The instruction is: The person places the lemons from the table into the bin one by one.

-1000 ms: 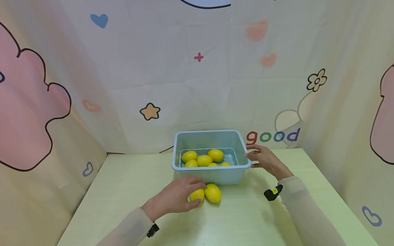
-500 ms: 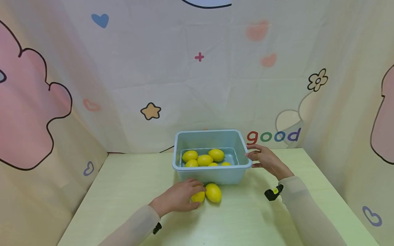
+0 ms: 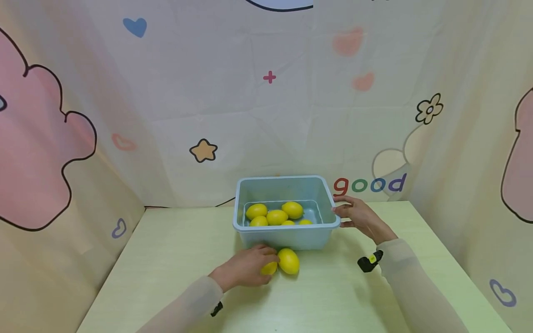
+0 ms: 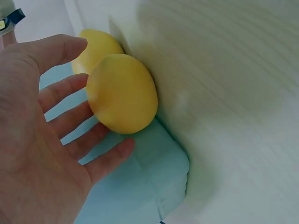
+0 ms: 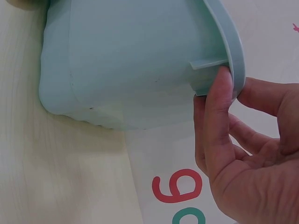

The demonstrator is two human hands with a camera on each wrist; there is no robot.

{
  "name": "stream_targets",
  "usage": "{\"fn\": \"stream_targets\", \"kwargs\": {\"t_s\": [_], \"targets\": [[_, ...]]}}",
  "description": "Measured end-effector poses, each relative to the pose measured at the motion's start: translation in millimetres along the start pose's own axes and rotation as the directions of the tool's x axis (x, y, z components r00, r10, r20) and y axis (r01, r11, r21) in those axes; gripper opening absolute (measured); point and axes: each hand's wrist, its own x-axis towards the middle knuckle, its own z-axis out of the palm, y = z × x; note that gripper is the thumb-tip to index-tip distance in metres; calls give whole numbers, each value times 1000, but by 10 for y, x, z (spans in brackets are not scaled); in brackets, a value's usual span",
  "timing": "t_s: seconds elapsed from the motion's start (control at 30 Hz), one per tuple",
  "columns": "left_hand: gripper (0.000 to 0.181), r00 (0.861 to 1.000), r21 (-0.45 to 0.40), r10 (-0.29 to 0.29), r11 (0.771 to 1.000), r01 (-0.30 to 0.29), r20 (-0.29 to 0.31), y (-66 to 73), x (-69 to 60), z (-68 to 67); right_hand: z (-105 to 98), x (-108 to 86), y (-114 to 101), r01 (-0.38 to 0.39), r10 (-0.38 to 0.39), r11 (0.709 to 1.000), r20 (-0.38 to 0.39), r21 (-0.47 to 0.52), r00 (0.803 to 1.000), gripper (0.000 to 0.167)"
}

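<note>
Two lemons lie on the table in front of a light blue plastic bin (image 3: pixel 287 238). My left hand (image 3: pixel 250 267) is at the left lemon (image 3: pixel 269 268), partly covering it in the head view. In the left wrist view its fingers (image 4: pixel 70 119) extend beside that lemon (image 4: pixel 124 95), with the thumb apart from it. The right lemon (image 3: pixel 288 261) sits just beside. My right hand (image 3: pixel 361 217) pinches the bin's right rim; the right wrist view shows the thumb and fingers on either side of that rim (image 5: pixel 236 51).
Several lemons (image 3: pixel 276 217) lie inside the bin, some partly hidden by its front wall. The bin stands at the back of the pale wooden table (image 3: pixel 187 245). A printed curtain (image 3: pixel 283 129) hangs behind and at both sides.
My left hand has shifted slightly to the right and lower around the left lemon, covering more of it. My right hand and the bin have stayed in place.
</note>
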Motion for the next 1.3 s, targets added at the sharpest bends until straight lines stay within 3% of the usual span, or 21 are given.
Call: {"fn": "stream_targets", "kwargs": {"t_s": [0.27, 0.53, 0.73, 0.93, 1.3], "targets": [[40, 999, 36, 39, 999, -39, -2, -25, 36, 45, 16, -16, -16, -1, 1, 1000, 8, 13, 1000, 57], [42, 1000, 20, 21, 1000, -21, 8, -40, 50, 100, 9, -19, -21, 10, -11, 1000, 4, 26, 1000, 57], [43, 997, 3, -17, 1000, 17, 70, -4, 37, 102, 19, -21, -21, 17, -17, 1000, 8, 22, 1000, 57], [43, 983, -37, -60, 997, 67, 171, 32, 28, 158, 15, -27, -9, 18, -18, 1000, 9, 19, 1000, 58], [34, 991, -7, -13, 1000, 14, 135, 15, 47, 245, 3, -26, -11, 19, -19, 1000, 6, 23, 1000, 58]]}}
